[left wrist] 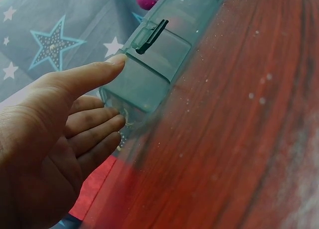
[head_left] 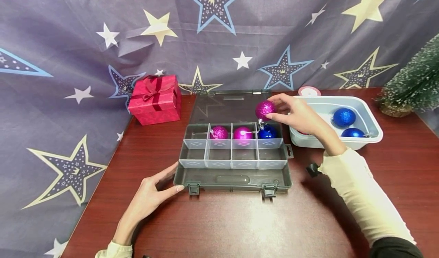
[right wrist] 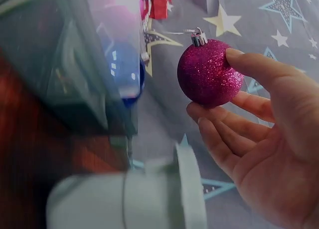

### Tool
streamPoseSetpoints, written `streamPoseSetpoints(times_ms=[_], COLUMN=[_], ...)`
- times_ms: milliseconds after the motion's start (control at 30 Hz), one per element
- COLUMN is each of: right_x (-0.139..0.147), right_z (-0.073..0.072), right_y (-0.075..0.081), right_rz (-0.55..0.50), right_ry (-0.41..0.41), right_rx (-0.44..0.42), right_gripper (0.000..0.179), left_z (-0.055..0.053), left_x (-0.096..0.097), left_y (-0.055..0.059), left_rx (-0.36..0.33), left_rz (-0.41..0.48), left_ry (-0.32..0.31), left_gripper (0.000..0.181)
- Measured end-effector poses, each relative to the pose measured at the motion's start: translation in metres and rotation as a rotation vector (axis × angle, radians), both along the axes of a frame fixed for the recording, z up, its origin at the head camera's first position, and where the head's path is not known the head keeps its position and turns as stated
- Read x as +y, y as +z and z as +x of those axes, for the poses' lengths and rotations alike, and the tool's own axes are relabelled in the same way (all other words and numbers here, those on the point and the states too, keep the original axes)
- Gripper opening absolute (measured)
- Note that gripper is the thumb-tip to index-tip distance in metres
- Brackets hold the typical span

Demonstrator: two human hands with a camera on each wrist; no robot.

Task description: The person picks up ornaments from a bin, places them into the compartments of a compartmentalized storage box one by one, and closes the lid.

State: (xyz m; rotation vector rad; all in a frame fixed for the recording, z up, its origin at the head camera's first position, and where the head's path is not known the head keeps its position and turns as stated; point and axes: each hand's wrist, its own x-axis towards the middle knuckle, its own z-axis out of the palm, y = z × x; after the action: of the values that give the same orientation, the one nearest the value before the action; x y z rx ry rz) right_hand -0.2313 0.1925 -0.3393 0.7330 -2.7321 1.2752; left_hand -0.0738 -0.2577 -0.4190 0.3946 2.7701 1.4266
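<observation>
My right hand [head_left: 302, 115] pinches a magenta glitter Christmas ball [right wrist: 209, 73] between thumb and fingertips, its silver cap showing. It is held over the back right part of a divided plastic organizer box [head_left: 233, 178]. In the box's back row sit a pink glitter ball [head_left: 218, 132], a shiny pink ball [head_left: 242, 133] and a shiny blue ball [head_left: 267, 132], each in its own compartment. At the front left corner, my left hand [head_left: 147, 193] rests against the box, thumb at the front wall and straight fingers along the side. Its palm shows bare in the left wrist view.
Right of the box stands a pale plastic tub [head_left: 374, 134] holding blue glitter balls [head_left: 344, 117]. A red gift box [head_left: 155, 100] is at the back left, and a small frosted tree [head_left: 411, 75] at the far right. The organizer's lid [head_left: 226, 107] lies open toward the starry cloth.
</observation>
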Motion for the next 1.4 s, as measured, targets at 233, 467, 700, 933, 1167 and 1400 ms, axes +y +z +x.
streamPoseSetpoints(times_ms=[233,467,700,933,1167,1400], right_x=[-0.021,-0.042,-0.059,-0.074,-0.092,-0.111], right_z=[-0.006,-0.01,-0.012,-0.017,-0.021,-0.024], right_y=[-0.001,-0.001,0.0,-0.001,-0.002,-0.004], right_rz=[0.004,-0.012,-0.025,-0.01,-0.016,0.002], right_ry=[0.03,0.081,0.134,0.176,0.209,0.241], right_rx=[-0.014,-0.006,-0.015,-0.027,-0.032,-0.035], right_gripper=[0.047,0.045,0.046,0.048,0.047,0.049], left_z=[-0.001,-0.001,0.0,-0.001,0.0,0.0], left_x=[0.0,-0.001,-0.001,0.0,0.0,0.001], left_y=[-0.002,-0.003,-0.001,-0.002,-0.001,0.0], left_rx=[0.003,0.005,0.002,0.005,0.0,-0.002], left_rz=[0.025,0.018,0.008,-0.002,0.005,0.007], left_ry=[-0.009,-0.004,-0.005,-0.007,-0.002,-0.002], left_gripper=[0.068,0.068,0.068,0.068,0.068,0.068])
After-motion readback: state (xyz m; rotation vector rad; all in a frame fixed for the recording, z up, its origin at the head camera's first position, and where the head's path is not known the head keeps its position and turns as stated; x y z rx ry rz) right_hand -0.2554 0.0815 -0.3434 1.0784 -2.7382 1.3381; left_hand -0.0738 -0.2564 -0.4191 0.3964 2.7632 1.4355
